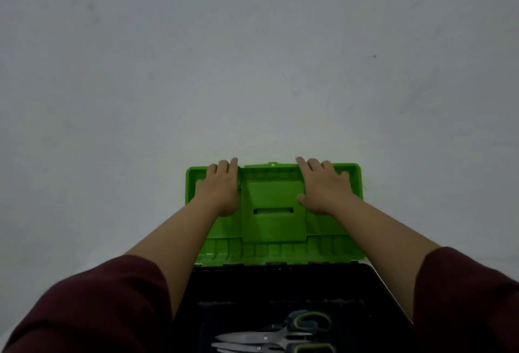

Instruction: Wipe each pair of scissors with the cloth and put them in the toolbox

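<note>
Both hands are up on the open lid, one to each side of its middle. The left hand (pixel 220 188) lies palm-down on the lid's left half, its fingers fairly straight and reaching to the far rim, where the tips seem to hook just over the edge; it holds nothing but the lid itself. The maroon sleeve (pixel 92 305) is pushed up above the forearm, most likely to keep cloth clear of the work. Between the hands sits the raised centre block of the green lid (pixel 273 251), with a dark slot in it, so the hands are spread to either side of that block, which looks like the natural way to take a wide lid evenly and swing it without twisting the hinge. The right hand (pixel 323 187) mirrors the left: flat on the lid's right half, fingers extended to the far edge, thumb lying toward the centre block, gripping no tool. The lid stands tipped back against the pale wall (pixel 252 57), which is why it stays open unaided. Nearer, below the hinge line, the black body of the toolbox (pixel 280 282) gapes open, and in its tray lie two pairs of scissors (pixel 269 335) with grey-and-green handles, blades pointing left, one just beside the other. No cloth shows anywhere. With scissors already inside and both hands on the far rim, I would judge the lid is about to be brought down.
</note>
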